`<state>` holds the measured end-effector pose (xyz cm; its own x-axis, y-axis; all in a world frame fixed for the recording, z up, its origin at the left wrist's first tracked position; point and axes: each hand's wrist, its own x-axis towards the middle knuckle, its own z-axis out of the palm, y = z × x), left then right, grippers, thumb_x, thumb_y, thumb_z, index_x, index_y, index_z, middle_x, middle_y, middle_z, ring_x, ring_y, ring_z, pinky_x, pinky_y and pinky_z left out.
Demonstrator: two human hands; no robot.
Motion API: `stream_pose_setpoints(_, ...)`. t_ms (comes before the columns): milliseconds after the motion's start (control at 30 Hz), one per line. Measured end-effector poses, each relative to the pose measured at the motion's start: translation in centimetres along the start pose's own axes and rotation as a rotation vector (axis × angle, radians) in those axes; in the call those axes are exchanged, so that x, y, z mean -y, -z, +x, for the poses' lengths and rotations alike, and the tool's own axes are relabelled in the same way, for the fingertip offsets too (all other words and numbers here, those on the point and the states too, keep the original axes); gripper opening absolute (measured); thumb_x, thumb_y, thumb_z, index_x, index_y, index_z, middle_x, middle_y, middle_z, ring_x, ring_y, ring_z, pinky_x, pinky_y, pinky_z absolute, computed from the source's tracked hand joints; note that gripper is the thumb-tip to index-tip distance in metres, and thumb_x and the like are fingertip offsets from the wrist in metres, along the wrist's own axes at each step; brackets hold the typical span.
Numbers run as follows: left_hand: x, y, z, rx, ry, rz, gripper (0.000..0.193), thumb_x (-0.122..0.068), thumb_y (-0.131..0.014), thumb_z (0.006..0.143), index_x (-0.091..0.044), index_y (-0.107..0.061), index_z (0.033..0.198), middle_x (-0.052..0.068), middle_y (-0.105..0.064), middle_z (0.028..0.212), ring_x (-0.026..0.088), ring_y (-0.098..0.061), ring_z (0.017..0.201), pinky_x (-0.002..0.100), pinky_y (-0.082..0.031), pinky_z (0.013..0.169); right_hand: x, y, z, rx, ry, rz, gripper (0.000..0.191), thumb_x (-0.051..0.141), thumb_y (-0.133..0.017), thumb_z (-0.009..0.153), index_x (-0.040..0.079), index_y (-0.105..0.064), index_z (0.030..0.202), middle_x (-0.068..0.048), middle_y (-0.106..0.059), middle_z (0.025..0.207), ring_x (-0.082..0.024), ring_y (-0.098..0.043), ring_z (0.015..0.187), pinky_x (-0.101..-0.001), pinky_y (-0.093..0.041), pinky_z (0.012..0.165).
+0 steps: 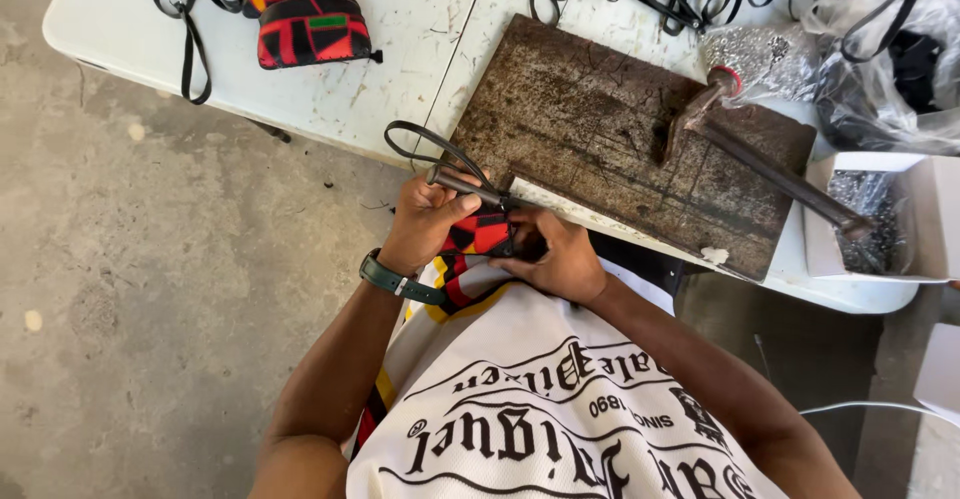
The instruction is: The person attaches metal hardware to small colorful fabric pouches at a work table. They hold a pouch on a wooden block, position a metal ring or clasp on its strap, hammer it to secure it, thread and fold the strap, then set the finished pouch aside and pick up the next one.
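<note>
Down at the table's near edge, both hands closed on one patterned pouch [478, 236], red, black and yellow, held against the chest just below the rim of the white table [330, 99]. Left hand [425, 221], wrist in a dark watch [398, 281], clamped around the pouch and a thin dark tool [465, 184]; black strap [430, 144] looping up over the table edge. Right hand [560, 257] gripping the pouch from the other side, fingers curled tight. Just beyond, a rusty metal plate [590, 129] overhanging the rim, hammer [760, 159] lying across it. Further pouches [305, 19] at the far corner. Open concrete floor [150, 289] to the left, well apart from everything.
</note>
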<state>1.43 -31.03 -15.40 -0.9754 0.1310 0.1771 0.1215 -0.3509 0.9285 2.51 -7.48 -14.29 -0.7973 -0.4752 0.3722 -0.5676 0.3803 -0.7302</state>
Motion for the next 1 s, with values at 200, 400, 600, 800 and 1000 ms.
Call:
stream_pose_setpoints(200,-0.2,0.2,-1.2,-0.094,0.147,-0.082,0.020,-0.002,-0.075,0.098,0.002,-0.069,0.117,0.007,-0.058,0.098,0.012,-0.053,0.088,0.032,-0.044,0.080,2.1,-0.2,0.5,-0.084,0.159,-0.016,0.035,0.012,-0.086,0.077,0.006,-0.070,0.107,-0.008,-0.069,0.090,-0.019,-0.071,0.074,-0.0303,-0.060,0.066)
stream_pose_setpoints(400,-2.5,2.2,-3.3,-0.266,0.137,-0.135,0.017,-0.005,-0.072,0.097,-0.003,-0.067,0.113,0.010,-0.071,0.115,0.016,-0.068,0.105,0.034,-0.056,0.097,4.9,-0.6,2.9,0.045,0.344,-0.061,0.040,0.008,-0.079,0.081,0.003,-0.069,0.120,-0.013,-0.066,0.095,-0.024,-0.067,0.079,-0.0323,-0.059,0.068)
stream_pose_setpoints(600,-8.7,6.2,-6.7,-0.318,0.633,0.204,0.016,-0.010,-0.065,0.093,-0.007,-0.066,0.109,0.008,-0.075,0.108,0.020,-0.074,0.100,0.039,-0.061,0.087,4.3,-0.4,2.4,0.111,0.220,-0.103,0.039,0.019,-0.078,0.089,0.004,-0.071,0.125,-0.012,-0.074,0.093,-0.024,-0.070,0.068,-0.0346,-0.059,0.061)
stream_pose_setpoints(800,-9.5,2.9,-5.7,0.048,0.339,-0.005,0.017,-0.006,-0.068,0.097,-0.001,-0.064,0.113,0.012,-0.074,0.108,0.020,-0.074,0.100,0.037,-0.063,0.090,3.9,-1.0,1.1,0.160,0.209,-0.146,0.039,0.018,-0.070,0.093,0.001,-0.066,0.128,-0.015,-0.077,0.094,-0.027,-0.071,0.063,-0.0377,-0.058,0.059)
stream_pose_setpoints(1000,-8.4,-1.6,-1.1,0.023,0.157,0.218,0.017,-0.011,-0.068,0.101,-0.002,-0.062,0.114,0.010,-0.075,0.105,0.015,-0.072,0.097,0.029,-0.060,0.086,3.4,0.0,0.6,0.182,0.213,-0.277,0.039,0.014,-0.067,0.093,0.001,-0.062,0.129,-0.013,-0.073,0.081,-0.026,-0.069,0.059,-0.0392,-0.055,0.052)
